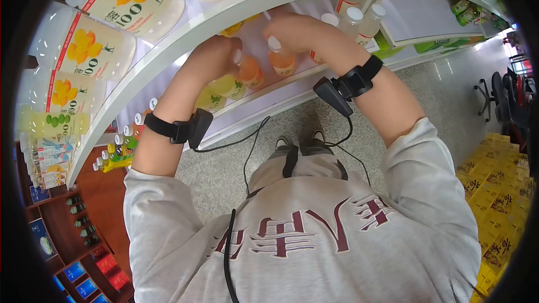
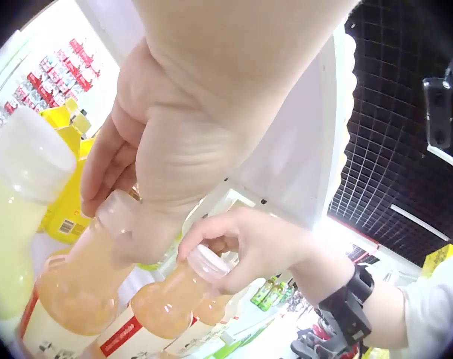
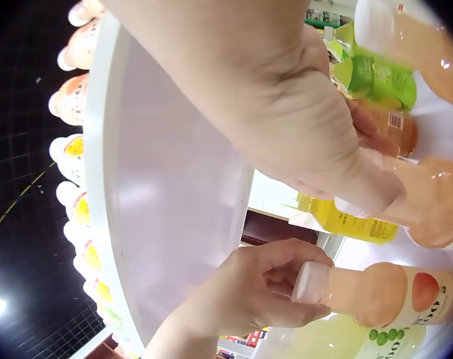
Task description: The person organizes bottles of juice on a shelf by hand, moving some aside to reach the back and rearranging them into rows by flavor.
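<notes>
My left hand (image 1: 220,55) reaches under the curved upper shelf and grips an orange juice bottle (image 1: 250,73) around its white cap and neck. In the left wrist view the thumb and fingers of that hand lie on either side of the cap. Beside it, my right hand (image 1: 291,31) holds a second orange juice bottle (image 1: 282,63) at the cap and neck, fingers curled round it. Both bottles stand upright, side by side, near the lower shelf's front edge. Pale green juice bottles (image 1: 229,86) stand just left of the left hand's bottle.
The curved white upper shelf (image 1: 168,45), carrying large juice bottles (image 1: 132,3), hangs over both hands. More capped bottles (image 1: 353,18) stand to the right on the lower shelf. Yellow boxes (image 1: 494,202) are stacked on the right. Cables (image 1: 259,129) hang from both wrist cameras.
</notes>
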Demonstrator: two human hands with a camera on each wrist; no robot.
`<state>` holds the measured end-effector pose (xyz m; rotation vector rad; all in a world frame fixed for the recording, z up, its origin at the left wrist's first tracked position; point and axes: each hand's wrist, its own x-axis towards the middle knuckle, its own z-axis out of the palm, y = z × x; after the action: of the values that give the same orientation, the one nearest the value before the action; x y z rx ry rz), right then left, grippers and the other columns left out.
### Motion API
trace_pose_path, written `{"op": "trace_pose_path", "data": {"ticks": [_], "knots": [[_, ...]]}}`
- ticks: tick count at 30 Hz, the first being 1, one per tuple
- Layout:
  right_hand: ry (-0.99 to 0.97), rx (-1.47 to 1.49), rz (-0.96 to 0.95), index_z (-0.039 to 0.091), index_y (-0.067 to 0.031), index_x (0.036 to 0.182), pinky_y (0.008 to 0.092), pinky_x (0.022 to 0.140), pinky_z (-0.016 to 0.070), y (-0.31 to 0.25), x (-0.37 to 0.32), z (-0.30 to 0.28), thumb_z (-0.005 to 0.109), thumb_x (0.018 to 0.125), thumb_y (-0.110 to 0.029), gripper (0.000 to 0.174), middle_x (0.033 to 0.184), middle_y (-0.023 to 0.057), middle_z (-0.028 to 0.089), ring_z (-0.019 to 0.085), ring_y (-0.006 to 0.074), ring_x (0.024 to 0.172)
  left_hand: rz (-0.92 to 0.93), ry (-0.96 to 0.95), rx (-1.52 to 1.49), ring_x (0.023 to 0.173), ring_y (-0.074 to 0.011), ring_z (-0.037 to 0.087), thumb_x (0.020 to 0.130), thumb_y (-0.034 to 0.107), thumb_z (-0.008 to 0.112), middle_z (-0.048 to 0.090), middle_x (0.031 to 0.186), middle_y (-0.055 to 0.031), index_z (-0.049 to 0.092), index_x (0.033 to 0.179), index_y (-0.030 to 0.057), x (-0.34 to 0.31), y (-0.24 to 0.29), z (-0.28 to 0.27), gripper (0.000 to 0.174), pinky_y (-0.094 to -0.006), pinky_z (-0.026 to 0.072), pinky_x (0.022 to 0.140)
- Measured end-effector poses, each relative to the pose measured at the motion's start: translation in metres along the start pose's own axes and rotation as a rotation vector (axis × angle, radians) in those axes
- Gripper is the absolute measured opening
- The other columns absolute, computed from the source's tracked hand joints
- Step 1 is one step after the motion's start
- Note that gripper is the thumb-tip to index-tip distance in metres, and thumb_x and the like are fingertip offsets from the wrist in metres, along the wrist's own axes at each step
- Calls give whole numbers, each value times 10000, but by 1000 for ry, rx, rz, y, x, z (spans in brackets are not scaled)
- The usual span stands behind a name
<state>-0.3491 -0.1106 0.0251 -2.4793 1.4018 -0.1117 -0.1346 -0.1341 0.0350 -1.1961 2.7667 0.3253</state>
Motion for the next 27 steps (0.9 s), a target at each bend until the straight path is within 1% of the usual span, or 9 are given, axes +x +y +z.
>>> {"op": "trace_pose_path", "data": {"ticks": [2, 5, 10, 12, 15, 18, 21, 25, 27], "knots": [[-66, -7, 19, 647, -64, 1006, 408, 784, 505, -13, 3, -6, 699, 661, -80, 349, 959, 161, 641, 610, 339, 930, 4, 6, -17, 847, -314, 635, 591, 147, 780, 662, 829, -140, 661, 930, 74, -2, -5, 3, 367, -398, 498, 748], [-51, 14, -31, 649, -68, 1020, 408, 782, 507, -13, 15, 5, 699, 668, -94, 356, 946, 165, 648, 617, 338, 911, -3, 8, -45, 868, -309, 634, 594, 140, 775, 665, 841, -136, 661, 935, 77, -6, -3, 0, 365, -394, 494, 766], [-105, -64, -18, 655, -70, 1007, 397, 783, 508, -18, 22, 4, 708, 668, -111, 345, 943, 163, 647, 619, 327, 920, -16, -9, -40, 870, -308, 637, 596, 131, 762, 666, 849, -138, 659, 956, 82, -1, -1, -2, 378, -390, 496, 773], [-91, -82, -27, 657, -69, 1000, 393, 781, 509, -20, 25, 6, 709, 667, -114, 340, 933, 160, 646, 620, 322, 920, 35, 11, -32, 829, -341, 638, 624, 124, 731, 664, 866, -170, 638, 990, 53, -1, -3, -1, 385, -399, 508, 738], [-125, -63, -23, 668, -60, 1005, 390, 744, 524, -21, 29, 8, 766, 623, -103, 397, 988, 167, 641, 631, 305, 915, 14, -4, -31, 826, -338, 640, 623, 128, 734, 666, 868, -167, 638, 981, 53, 0, -4, 0, 378, -394, 510, 737], [-85, -32, -45, 668, -58, 1008, 387, 747, 524, -21, 30, 11, 755, 634, -81, 385, 983, 165, 646, 635, 303, 921, 4, -25, -26, 823, -335, 643, 624, 129, 735, 669, 873, -161, 636, 976, 54, 0, -3, 0, 374, -389, 513, 737], [-173, -78, 12, 665, -47, 1016, 385, 754, 524, -27, 28, 3, 741, 642, -58, 382, 988, 158, 654, 639, 300, 927, -23, -38, -11, 826, -337, 644, 624, 128, 735, 670, 873, -165, 631, 968, 41, 0, 1, -2, 370, -389, 514, 741], [-155, -71, 40, 648, -31, 1004, 392, 746, 520, -20, 27, 14, 674, 707, -58, 299, 968, 151, 651, 633, 306, 920, -43, -70, 14, 876, -333, 639, 611, 150, 754, 663, 891, -171, 640, 994, 59, 3, 5, -1, 410, -403, 509, 769], [-125, -30, 55, 631, -23, 986, 402, 731, 516, -14, 27, 23, 639, 730, -51, 258, 940, 147, 640, 623, 313, 910, -69, -82, 14, 867, -342, 640, 612, 159, 756, 662, 888, -183, 627, 993, 38, 4, 8, -3, 420, -405, 510, 760]]}}
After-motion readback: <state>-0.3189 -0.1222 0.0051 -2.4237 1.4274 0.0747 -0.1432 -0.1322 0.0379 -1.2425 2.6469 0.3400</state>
